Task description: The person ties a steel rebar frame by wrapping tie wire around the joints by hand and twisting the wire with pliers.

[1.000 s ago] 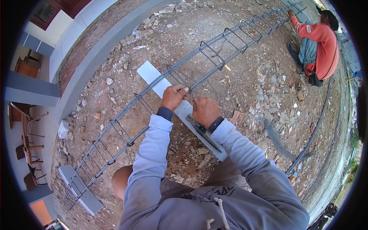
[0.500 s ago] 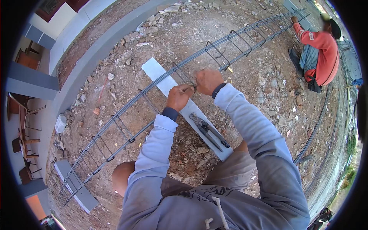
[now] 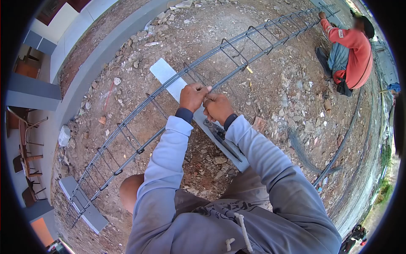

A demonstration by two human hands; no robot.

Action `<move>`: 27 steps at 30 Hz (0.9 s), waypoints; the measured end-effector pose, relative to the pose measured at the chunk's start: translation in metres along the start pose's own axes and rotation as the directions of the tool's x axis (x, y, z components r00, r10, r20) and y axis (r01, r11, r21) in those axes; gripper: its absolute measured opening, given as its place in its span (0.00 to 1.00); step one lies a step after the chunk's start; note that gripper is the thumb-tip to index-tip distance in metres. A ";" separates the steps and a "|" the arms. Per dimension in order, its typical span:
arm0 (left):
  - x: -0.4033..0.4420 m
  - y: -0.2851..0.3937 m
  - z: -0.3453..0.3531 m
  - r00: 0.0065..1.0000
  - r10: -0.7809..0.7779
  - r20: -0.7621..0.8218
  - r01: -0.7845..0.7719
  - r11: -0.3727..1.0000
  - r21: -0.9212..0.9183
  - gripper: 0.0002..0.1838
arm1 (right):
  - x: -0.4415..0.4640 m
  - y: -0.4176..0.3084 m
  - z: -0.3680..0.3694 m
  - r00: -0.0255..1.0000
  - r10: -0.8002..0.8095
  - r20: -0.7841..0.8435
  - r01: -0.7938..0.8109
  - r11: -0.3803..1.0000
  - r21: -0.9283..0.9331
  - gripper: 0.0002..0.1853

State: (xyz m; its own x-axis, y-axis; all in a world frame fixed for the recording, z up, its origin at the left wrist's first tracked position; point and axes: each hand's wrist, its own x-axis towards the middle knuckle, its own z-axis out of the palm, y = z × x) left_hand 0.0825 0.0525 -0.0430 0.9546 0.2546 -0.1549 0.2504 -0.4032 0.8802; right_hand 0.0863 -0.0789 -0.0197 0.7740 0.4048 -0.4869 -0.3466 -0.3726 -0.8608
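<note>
A long rebar cage (image 3: 141, 103) of straight bars and bent stirrups runs diagonally across the view. My left hand (image 3: 193, 96) is closed at its lower bars, thumb and fingertips pinched together at a stirrup. Just right of and below it, my right hand (image 3: 218, 108) is curled into a fist close to the left fingertips. Whatever lies between the fingers of either hand is too small or hidden to make out. Beneath the cage a pale grey plank (image 3: 163, 70) slants toward my legs. Dark long-handled pliers (image 3: 222, 137) lie on it, partly covered by my right forearm.
A person in a red top (image 3: 355, 55) squats at the cage's far end, one hand on it. A grey block (image 3: 84, 207) supports the near end. Thin wires (image 3: 302, 150) and long bars (image 3: 338, 156) lie right on rubble-strewn ground. A low curb (image 3: 93, 63) curves along the left.
My right hand has moved down and left, from above the lower bars to below them, now a fist. My left hand has shifted slightly up. The thin wires on the right have come into sight.
</note>
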 end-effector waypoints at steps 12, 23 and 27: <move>-0.014 0.000 0.014 0.932 -0.016 -0.363 -0.004 0.998 -0.056 0.14 | -0.067 0.087 -0.059 0.964 -0.266 0.010 0.198 0.690 -0.696 0.33; -0.083 0.019 0.056 0.906 -0.341 -0.250 0.116 0.769 -0.629 0.14 | -0.110 0.092 -0.044 0.957 -0.251 0.149 0.271 0.578 -0.770 0.37; -0.078 0.025 0.052 0.922 -0.386 -0.022 0.163 0.439 -0.884 0.18 | -0.105 0.073 -0.065 0.993 0.110 0.041 -0.075 0.861 -0.503 0.19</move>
State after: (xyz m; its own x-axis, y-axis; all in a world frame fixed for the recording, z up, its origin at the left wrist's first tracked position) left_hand 0.0227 -0.0229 -0.0317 0.7805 0.4094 -0.4725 0.1221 0.6414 0.7574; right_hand 0.0139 -0.2030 -0.0217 0.7087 0.3950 -0.5846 -0.0903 -0.7709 -0.6305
